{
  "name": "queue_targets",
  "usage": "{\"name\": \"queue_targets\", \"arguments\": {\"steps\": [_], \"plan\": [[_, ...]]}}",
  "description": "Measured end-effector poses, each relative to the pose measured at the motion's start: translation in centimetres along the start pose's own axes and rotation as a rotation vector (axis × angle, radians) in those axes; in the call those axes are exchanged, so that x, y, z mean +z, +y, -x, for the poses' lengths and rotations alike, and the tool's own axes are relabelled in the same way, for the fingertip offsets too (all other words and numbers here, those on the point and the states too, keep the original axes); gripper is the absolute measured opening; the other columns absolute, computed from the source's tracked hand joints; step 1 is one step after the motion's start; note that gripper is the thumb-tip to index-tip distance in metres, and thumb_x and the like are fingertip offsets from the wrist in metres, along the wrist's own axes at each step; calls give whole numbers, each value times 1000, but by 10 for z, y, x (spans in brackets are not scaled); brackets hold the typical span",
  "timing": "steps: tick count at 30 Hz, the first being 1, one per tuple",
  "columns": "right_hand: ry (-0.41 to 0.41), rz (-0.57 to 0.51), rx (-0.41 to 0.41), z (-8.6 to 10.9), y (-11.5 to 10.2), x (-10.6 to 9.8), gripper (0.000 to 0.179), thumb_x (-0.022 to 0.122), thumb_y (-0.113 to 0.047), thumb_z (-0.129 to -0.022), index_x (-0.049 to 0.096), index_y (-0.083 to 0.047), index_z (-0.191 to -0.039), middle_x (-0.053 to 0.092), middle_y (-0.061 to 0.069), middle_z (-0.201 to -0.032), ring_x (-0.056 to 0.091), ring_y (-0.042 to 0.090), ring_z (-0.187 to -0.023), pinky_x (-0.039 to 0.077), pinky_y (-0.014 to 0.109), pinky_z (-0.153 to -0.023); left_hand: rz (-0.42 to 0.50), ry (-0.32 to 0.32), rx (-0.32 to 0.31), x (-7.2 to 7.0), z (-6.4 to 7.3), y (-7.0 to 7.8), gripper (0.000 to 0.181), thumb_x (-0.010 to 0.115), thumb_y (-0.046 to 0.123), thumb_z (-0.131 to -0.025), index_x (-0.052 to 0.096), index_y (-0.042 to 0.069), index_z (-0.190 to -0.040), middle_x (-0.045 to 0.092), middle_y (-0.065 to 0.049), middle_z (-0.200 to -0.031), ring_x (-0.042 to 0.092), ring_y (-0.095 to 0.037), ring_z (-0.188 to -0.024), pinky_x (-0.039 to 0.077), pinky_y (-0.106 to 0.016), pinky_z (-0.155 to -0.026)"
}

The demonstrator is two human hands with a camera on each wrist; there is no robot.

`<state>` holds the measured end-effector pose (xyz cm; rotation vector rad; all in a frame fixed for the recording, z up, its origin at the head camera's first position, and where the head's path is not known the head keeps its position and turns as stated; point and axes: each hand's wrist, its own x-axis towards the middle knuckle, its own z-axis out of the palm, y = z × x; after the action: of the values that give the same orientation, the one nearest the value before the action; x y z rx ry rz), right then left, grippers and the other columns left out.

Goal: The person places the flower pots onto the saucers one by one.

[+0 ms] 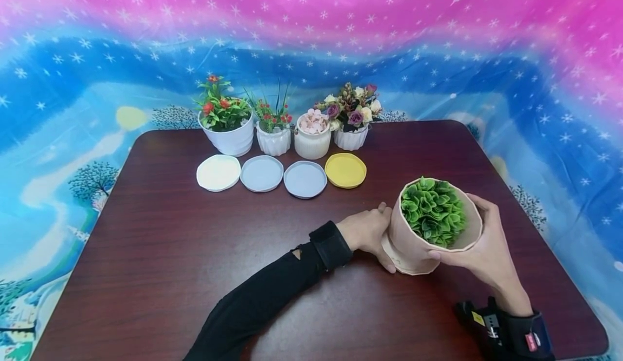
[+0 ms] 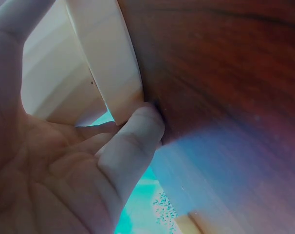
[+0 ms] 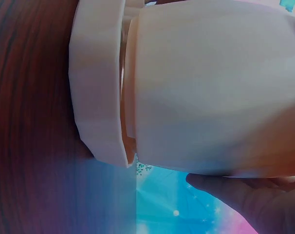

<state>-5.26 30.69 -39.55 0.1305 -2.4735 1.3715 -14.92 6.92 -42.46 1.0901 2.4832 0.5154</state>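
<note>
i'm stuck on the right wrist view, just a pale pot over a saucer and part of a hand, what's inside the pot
Observer: From the head view, a leafy green plant sits inside the pot, its leaves showing in the opening.
Operator: ok and the left hand, what's it doing
Observer: The left hand holds the saucer by its edge, down near the tabletop.
</note>
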Motion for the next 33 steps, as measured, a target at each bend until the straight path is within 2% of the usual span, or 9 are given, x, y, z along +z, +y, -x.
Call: {"name": "queue_targets", "arguments": {"steps": [5,7,11,14,22,33], "plan": [[-8,-13,-11,0,2,0,131,100,14,-45,37,-9,-158,48,-2,-153,49,8,-129,39,11,-98,-7,6,10,-1,1,-1,123,99,63,-63,44,1,-154,36,-25,-168,60,-25,-137,50,-27,-108],[-18,-5,-9,0,2,0,131,101,13,-46,37,-10,-158,47,-1,-153,48,7,-129,39,11,-99,-5,14,16,-3,1,-1,123,100,63,-63,44,2,-154,42,-22,-165,61,-23,-135,50,-27,-107],[-37,11,-2,0,1,0,131,101,11,-48,37,-13,-159,46,0,-151,48,5,-127,38,11,-98,-14,37,24,-5,3,-1,122,100,64,-60,47,4,-152,55,-12,-148,65,-20,-124,53,-26,-102],[-42,7,-3,1,1,0,130,101,11,-48,37,-12,-159,46,0,-151,48,5,-127,38,11,-98,-23,45,27,-6,4,-1,122,100,66,-59,47,5,-150,57,-8,-140,66,-19,-120,54,-27,-99],[-52,20,6,1,2,1,130,102,8,-49,36,-12,-159,45,1,-150,47,6,-126,38,11,-96,-41,60,5,-5,4,-2,127,99,69,-58,43,6,-153,60,-6,-139,66,-19,-120,55,-29,-98],[-66,8,7,5,4,3,129,101,9,-50,35,-11,-158,44,3,-150,48,6,-125,40,11,-95,-1,68,9,-2,7,-2,126,98,69,-59,44,9,-155,60,-6,-142,66,-18,-121,55,-29,-99]]}}
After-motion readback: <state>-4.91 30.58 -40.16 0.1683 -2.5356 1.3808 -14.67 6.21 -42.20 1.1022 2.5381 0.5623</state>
